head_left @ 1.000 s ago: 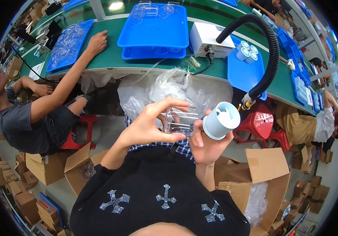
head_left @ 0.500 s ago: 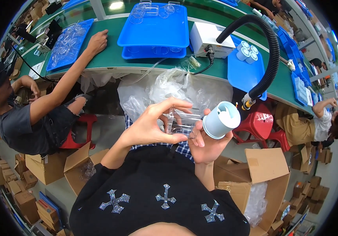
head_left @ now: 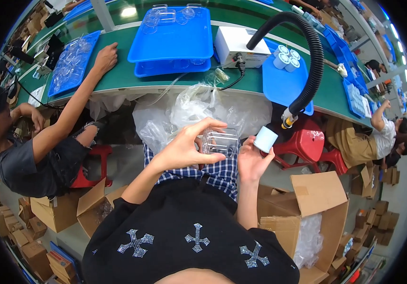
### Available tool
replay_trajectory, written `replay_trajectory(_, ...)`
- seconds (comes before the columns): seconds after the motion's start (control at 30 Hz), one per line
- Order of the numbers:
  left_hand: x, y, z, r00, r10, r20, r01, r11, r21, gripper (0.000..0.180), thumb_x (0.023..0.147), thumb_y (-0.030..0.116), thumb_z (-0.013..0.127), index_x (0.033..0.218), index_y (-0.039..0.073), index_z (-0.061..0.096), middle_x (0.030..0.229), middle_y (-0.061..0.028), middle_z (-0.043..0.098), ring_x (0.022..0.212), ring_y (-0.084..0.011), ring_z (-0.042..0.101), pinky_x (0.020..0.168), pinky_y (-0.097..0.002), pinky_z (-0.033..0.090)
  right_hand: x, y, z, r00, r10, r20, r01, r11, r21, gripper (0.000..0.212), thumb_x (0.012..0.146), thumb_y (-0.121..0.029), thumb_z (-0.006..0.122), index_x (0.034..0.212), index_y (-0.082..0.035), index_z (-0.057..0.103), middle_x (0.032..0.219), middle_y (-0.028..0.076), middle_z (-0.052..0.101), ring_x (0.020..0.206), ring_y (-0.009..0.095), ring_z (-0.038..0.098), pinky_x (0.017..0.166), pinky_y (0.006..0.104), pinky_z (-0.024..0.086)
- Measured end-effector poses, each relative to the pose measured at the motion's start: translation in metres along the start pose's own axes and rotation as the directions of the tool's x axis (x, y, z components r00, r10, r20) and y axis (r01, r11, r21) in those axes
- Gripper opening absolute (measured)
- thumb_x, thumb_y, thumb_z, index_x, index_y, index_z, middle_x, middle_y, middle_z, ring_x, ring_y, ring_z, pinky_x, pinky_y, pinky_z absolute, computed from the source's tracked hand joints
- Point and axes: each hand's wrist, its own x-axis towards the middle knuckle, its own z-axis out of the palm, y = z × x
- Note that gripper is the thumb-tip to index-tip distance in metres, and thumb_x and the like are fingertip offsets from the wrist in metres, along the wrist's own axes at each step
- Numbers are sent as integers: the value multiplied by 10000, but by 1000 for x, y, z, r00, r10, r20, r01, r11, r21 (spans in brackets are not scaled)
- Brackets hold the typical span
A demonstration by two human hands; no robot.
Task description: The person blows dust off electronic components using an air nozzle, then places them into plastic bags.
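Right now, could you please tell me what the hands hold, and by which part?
Left hand: clear container, by opposite sides. Right hand: pale blue cup, by its palm-side end.

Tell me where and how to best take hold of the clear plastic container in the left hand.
I'd grip the clear plastic container by its outer walls, near and far, coming from the left, as the left hand does. Its straight walls seem to run left to right, so this grip spans its width and leaves the right end uncovered.

White box-shaped device (head_left: 229, 40) near the front edge of the green worktop (head_left: 121, 75); left, stacked blue rectangular plastic trays (head_left: 172, 42); right, four pale-blue cylinders (head_left: 281, 60) on a blue plastic tray (head_left: 284, 87).
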Motion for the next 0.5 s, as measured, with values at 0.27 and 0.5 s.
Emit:
replay_trajectory(0.27, 16, 0, 15, 998, -54, 41, 54, 999, 10, 581, 667, 127, 745, 1188, 42, 502, 1069, -98, 586, 886, -150, 584, 706, -254, 488, 42, -54, -10, 981, -150, -120, 167, 976, 137, 708, 831, -440, 511, 1265, 81, 306, 1281, 180, 411, 1172, 264, 440, 978, 351, 397)
replay_trajectory(0.5, 16, -1, 18, 998, -40, 46, 41, 999, -15, 579, 663, 104, 741, 1186, 36, 502, 1089, -95, 578, 902, -151, 578, 731, -272, 492, 54, -70, -6, 989, -141, -41, 147, 967, 208, 694, 823, -358, 529, 1295, 75, 263, 1287, 179, 435, 1185, 285, 439, 995, 378, 384)
